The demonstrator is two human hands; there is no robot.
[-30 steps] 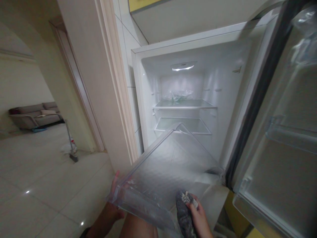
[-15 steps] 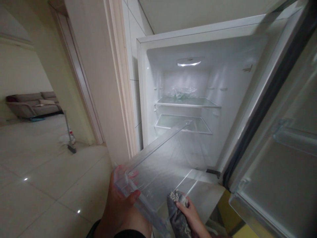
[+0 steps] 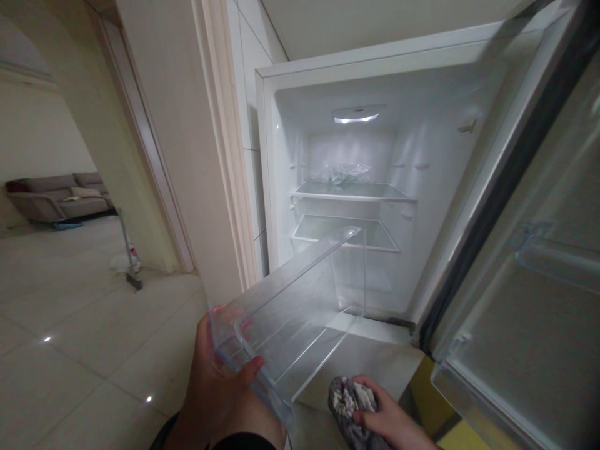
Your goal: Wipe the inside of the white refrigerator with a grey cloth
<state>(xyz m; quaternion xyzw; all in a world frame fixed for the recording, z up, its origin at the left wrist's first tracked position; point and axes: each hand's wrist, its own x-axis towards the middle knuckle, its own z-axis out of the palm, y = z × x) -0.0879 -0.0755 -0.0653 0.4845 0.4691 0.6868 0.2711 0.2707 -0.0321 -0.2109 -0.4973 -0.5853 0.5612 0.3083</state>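
Plastic drawer (image 3: 300,300): tilted, lower centre, before open fridge (image 3: 281,156)
Left hand (image 3: 220,381): fingers (image 3: 252,366) clamped on drawer's near corner
Right hand (image 3: 391,422): fingers curled tight round grey cloth (image 3: 344,400)

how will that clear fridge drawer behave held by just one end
Probably stiff: the clear drawer shows straight walls though the left hand grips only one end. Likely light: thin, empty plastic, carried one-handed. Its glossy surface may be slippery, and it could crack if knocked.
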